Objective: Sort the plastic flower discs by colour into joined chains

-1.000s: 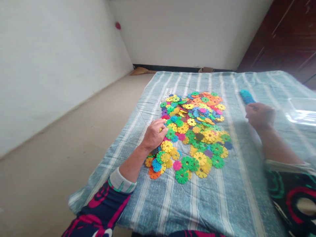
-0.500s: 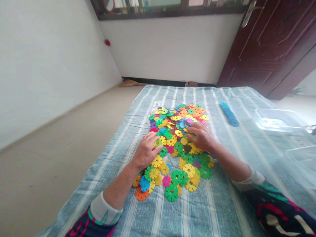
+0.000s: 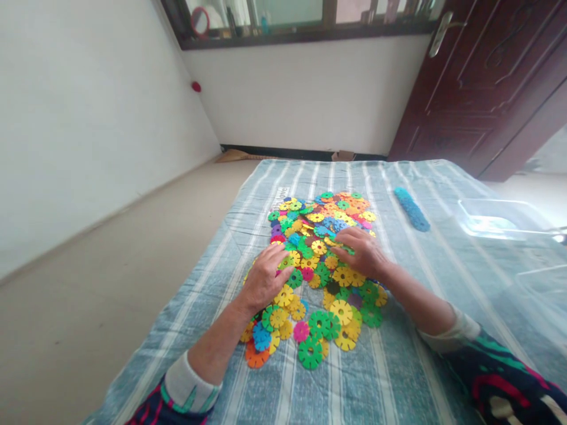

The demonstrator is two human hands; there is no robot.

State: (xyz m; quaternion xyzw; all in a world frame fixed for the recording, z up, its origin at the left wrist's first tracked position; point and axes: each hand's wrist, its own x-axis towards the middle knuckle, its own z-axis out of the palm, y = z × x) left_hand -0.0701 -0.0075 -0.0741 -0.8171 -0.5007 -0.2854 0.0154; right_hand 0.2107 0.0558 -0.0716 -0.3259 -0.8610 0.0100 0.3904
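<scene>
Discs (image 3: 307,274) lie beneath left hand (image 3: 264,278); beneath right hand (image 3: 364,252).

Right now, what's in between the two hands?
In the head view, colorful flower-shaped pieces lie between the left hand and the right hand: mostly yellow and green ones, and a pink one.

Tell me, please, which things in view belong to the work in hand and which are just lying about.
Belonging: colourful discs, with left hand and right hand over them; likely the blue disc row; perhaps the clear containers.

Apparently lying about: round mirror, cardboard piece.
</scene>
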